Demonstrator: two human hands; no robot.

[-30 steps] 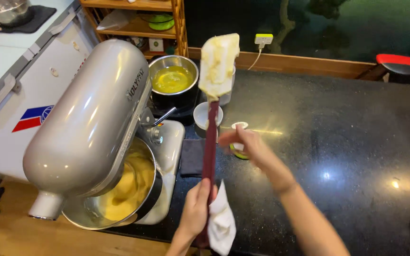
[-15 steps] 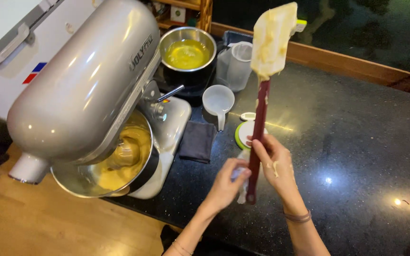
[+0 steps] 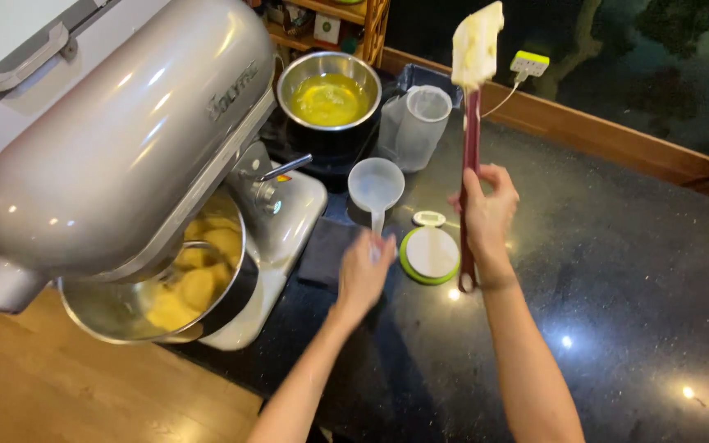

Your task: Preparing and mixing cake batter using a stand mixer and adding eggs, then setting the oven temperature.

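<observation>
While the right hand (image 3: 486, 215) grips a batter-coated spatula (image 3: 471, 156) upright, the left hand (image 3: 364, 272), seemingly pinching a measuring cup (image 3: 376, 185) handle, hovers beside it; yellow dough (image 3: 194, 271) sits mixed in the mixer bowl (image 3: 108, 308) left of both hands.

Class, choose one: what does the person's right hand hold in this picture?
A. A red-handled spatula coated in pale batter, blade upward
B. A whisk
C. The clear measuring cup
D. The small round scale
A: the right hand grips the red handle of the spatula, its batter-coated blade pointing up.
</observation>
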